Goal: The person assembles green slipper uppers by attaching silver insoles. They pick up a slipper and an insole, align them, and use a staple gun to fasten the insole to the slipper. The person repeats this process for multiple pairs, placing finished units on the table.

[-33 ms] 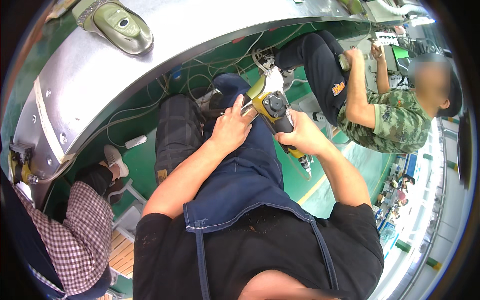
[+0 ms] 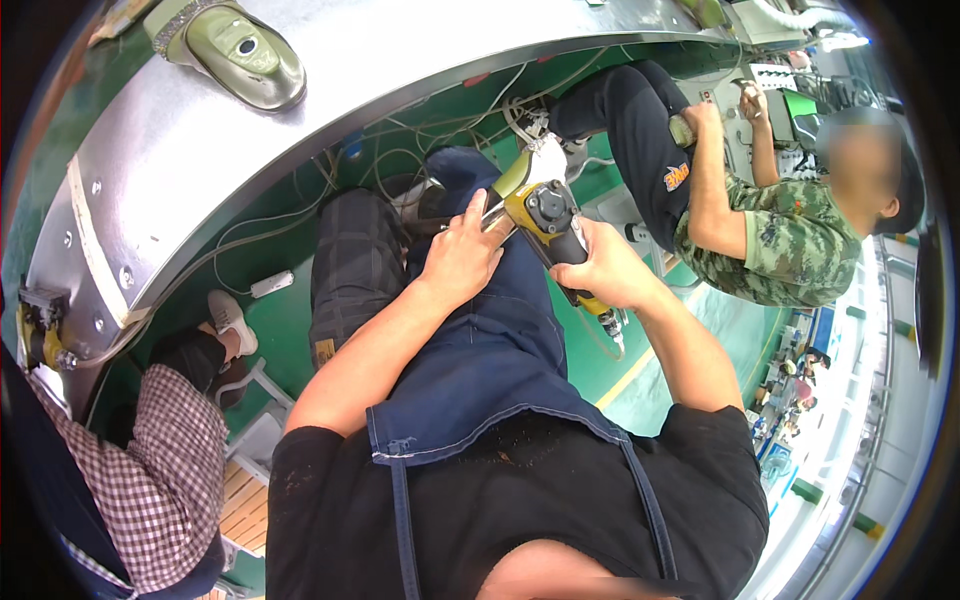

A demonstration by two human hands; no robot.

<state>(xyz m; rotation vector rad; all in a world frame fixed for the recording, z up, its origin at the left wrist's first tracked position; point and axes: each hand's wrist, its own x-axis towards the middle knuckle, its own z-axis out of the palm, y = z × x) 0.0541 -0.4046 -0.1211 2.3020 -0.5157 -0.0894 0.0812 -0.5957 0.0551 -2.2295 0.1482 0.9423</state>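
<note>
My right hand (image 2: 605, 265) is closed round the grip of a yellow and black air tool (image 2: 548, 208), which has a bolted round head and a metal fitting with a thin hose at its lower end. Against the tool's far side lies a green and silver rounded piece (image 2: 515, 178), partly hidden by the tool. My left hand (image 2: 462, 258) grips this piece from the left, its index finger stretched along it and the other fingers bent. Both hands are over my lap, above the blue apron (image 2: 500, 340).
A curved metal table (image 2: 400, 35) carries a similar green piece (image 2: 245, 55). Another yellow tool (image 2: 45, 335) hangs at its left end. Cables (image 2: 400, 130) run beneath. A person in camouflage (image 2: 770, 235) sits at the right, another in a checked shirt (image 2: 170, 450) at the lower left.
My hands, the air tool and the green piece look unmoved. At the right, the seated person's hand and the small object in it have shifted slightly down and left.
</note>
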